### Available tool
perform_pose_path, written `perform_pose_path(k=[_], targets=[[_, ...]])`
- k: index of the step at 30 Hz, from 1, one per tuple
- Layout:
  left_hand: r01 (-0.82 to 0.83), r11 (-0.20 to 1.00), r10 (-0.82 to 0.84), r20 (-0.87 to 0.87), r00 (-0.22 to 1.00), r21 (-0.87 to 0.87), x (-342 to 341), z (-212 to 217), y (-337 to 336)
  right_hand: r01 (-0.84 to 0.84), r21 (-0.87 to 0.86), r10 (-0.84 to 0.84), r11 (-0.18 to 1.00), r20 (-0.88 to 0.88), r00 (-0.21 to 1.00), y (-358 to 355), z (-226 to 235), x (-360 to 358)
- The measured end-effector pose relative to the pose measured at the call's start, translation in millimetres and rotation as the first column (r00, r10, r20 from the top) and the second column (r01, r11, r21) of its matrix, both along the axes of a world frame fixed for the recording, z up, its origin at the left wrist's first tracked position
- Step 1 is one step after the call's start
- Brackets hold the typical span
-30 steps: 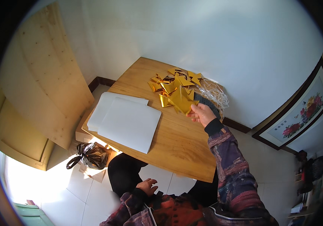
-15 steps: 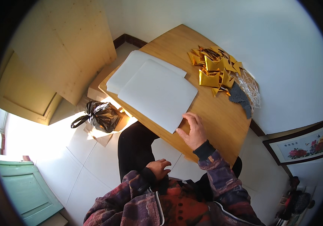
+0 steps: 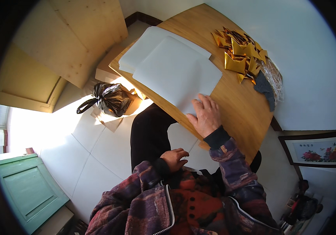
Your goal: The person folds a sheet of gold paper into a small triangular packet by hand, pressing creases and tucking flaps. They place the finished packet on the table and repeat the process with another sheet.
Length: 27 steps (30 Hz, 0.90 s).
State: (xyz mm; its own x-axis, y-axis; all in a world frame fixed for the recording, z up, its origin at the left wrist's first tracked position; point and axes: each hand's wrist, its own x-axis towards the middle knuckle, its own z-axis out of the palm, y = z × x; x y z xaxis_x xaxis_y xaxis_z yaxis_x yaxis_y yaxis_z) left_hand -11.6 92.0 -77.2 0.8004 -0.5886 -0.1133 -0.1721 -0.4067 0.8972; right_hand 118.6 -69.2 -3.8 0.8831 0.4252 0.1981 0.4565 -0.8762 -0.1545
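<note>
A thin white sheet (image 3: pixel 177 68) lies on top of a stack of similar white sheets (image 3: pixel 146 43), turned slightly and offset from it toward me. My right hand (image 3: pixel 206 117) has the sheet's near corner between thumb and bent fingers, and the fingers cover part of that edge. Faint shading shows the sheet bowing a little near its right side. Over my lap, short of the table, my left hand (image 3: pixel 174 159) rests with loosely stretched fingers and nothing in it.
On the wooden table (image 3: pixel 238 113), folded gold paper pieces (image 3: pixel 240 55), a dark grey cloth (image 3: pixel 265 90) and clear plastic strands (image 3: pixel 275 76) lie to the right by the wall. A knotted black plastic bag (image 3: pixel 113 100) sits left of the table; a framed flower picture (image 3: pixel 318 149) stands right.
The table and everything on it appear higher in view as my head tilts. My right fingers reach further over the sheet's corner, and the sheet now bows slightly. My left hand stays over my lap.
</note>
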Motion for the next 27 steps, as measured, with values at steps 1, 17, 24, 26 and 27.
perform_pose_path(k=[1, 17, 24, 26, 27], targets=[[0.007, 1.000, -0.006, -0.068, 0.998, 0.010, 3.0, 7.9, 2.3, 0.003, 0.002, -0.003, 1.000, -0.016, 1.000, 1.2, 2.1, 0.4], [-0.176, 0.937, -0.167, 0.829, 0.533, 0.301, 159.8, 59.7, 66.4, 0.113, 0.048, -0.101, 0.992, -0.201, 0.974, -2.6, 26.8, 12.0], [-0.075, 0.984, -0.090, 0.807, 0.583, 0.164, 176.1, 63.1, 66.5, 0.138, 0.200, -0.061, 0.970, -0.351, 0.934, -15.1, 27.6, 16.5], [-0.070, 0.987, -0.068, 0.778, 0.624, 0.142, 180.1, 65.4, 64.3, 0.186, 0.443, -0.009, 0.877, -0.372, 0.928, -23.8, 24.3, 12.8], [-0.069, 0.990, -0.052, 0.765, 0.642, 0.125, 181.6, 66.1, 62.6, 0.167, 0.494, -0.020, 0.853, -0.288, 0.958, -28.2, 21.8, 9.7]])
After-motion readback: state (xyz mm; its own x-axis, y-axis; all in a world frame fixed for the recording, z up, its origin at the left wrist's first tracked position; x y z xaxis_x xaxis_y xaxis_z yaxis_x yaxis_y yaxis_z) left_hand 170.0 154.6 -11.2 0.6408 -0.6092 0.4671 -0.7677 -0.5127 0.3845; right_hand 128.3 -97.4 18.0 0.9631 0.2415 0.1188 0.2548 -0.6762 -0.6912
